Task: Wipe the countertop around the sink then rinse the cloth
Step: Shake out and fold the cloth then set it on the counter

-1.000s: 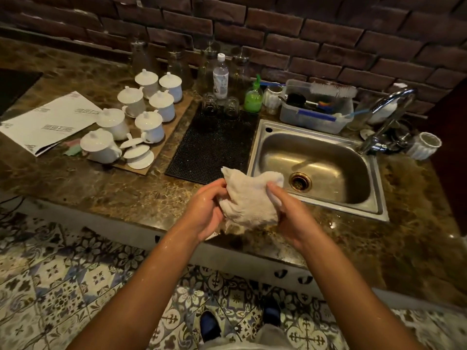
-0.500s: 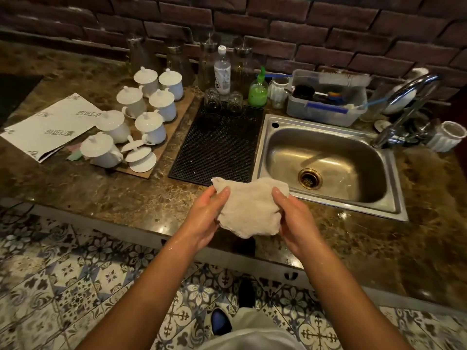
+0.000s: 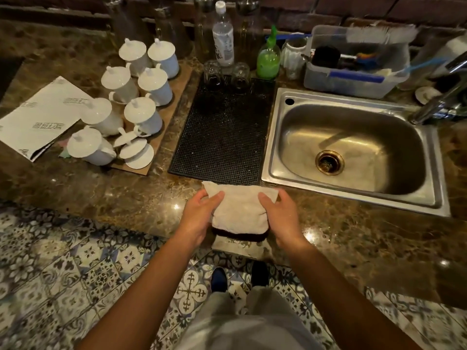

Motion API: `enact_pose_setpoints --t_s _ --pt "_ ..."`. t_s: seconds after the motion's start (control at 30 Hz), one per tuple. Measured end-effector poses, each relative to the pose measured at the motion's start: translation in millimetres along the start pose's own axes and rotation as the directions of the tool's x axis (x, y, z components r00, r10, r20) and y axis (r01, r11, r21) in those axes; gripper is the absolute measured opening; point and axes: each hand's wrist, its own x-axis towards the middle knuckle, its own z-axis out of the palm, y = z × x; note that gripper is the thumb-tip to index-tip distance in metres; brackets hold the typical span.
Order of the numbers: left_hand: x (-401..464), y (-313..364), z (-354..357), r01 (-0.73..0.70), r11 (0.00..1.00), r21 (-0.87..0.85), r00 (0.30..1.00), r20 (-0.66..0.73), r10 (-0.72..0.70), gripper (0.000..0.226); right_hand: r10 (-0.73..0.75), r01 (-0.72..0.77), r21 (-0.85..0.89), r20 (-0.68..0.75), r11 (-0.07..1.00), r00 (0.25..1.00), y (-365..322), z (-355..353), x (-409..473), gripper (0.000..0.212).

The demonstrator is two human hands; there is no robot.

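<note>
A beige cloth, folded into a flat pad, is held over the brown marble countertop near its front edge. My left hand grips its left side and my right hand grips its right side, thumbs on top. A dark shadow lies under the cloth's near edge, so it hangs slightly above the stone. The steel sink sits just right of the cloth, dry-looking, with a brass drain. The tap rises at the sink's far right corner.
A black drying mat with two upturned glasses lies left of the sink. Several white lidded cups stand on a board further left, beside a printed paper sheet. A green soap bottle, water bottle and plastic tub line the back.
The cloth went from bunched between my hands to spread and folded flat. Both hands lowered it toward the countertop in front of the drying mat.
</note>
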Motion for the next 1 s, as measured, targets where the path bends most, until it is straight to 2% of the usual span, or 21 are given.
enact_pose_setpoints --t_s 0.17,0.2,0.3,0.47,0.6,0.7,0.77,0.8,0.87,0.93,1.0 --pt "27.0 -19.9 -21.9 0.024 0.989 0.144 0.999 -0.05 -0.017 0.012 -0.062 0.05 -0.169 -0.063 0.984 0.996 23.8 21.5 10.9 0.016" --pt "31.1 -22.9 -26.7 0.002 0.978 0.208 0.998 -0.055 0.009 0.019 -0.07 0.053 -0.189 -0.084 0.981 0.994 28.5 25.1 12.9 0.017" --pt "40.8 -29.3 -38.6 -0.086 0.906 0.414 0.994 -0.027 0.106 0.038 -0.089 0.052 -0.259 -0.132 0.964 0.987 44.1 32.9 20.7 0.021" --pt "58.3 -37.0 -47.4 -0.145 0.783 0.605 0.983 0.0 0.183 0.042 -0.114 0.021 -0.355 -0.243 0.935 0.963 49.4 40.9 21.5 0.027" --pt "60.8 -37.4 -48.1 -0.157 0.686 0.71 0.975 0.001 0.222 0.031 -0.158 -0.01 -0.543 -0.261 0.84 0.952 48.7 40.8 19.3 0.037" --pt "62.8 -36.5 -51.6 -0.159 0.605 0.78 0.968 0.002 0.252 0.041 -0.191 -0.023 -0.676 -0.24 0.736 0.952 43.3 37.7 18.0 0.044" --pt "62.5 -36.9 -56.4 -0.207 0.501 0.84 0.949 0.048 0.311 0.051 -0.306 0.091 -0.728 -0.169 0.68 0.937 43.9 33.4 14.6 0.051" --pt "61.6 -37.5 -59.0 -0.263 0.435 0.861 0.927 0.1 0.362 0.057 -0.386 0.174 -0.768 -0.102 0.616 0.917 46.2 30.9 12.6 0.055" --pt "57.4 -37.7 -62.8 -0.394 0.257 0.882 0.863 0.258 0.435 0.068 -0.522 0.344 -0.854 0.103 0.39 0.847 55.2 26.6 8.1 0.059" --pt "55.1 -39.7 -63.3 -0.476 0.052 0.878 0.816 0.419 0.399 0.077 -0.536 0.458 -0.871 0.305 0.176 0.787 68.9 25.5 5.6 0.062" --pt "54.7 -47.3 -63.4 -0.532 -0.103 0.84 0.79 0.537 0.295 0.079 -0.458 0.478 -0.875 0.395 0.074 0.796 82.9 26.0 5.7 0.065"
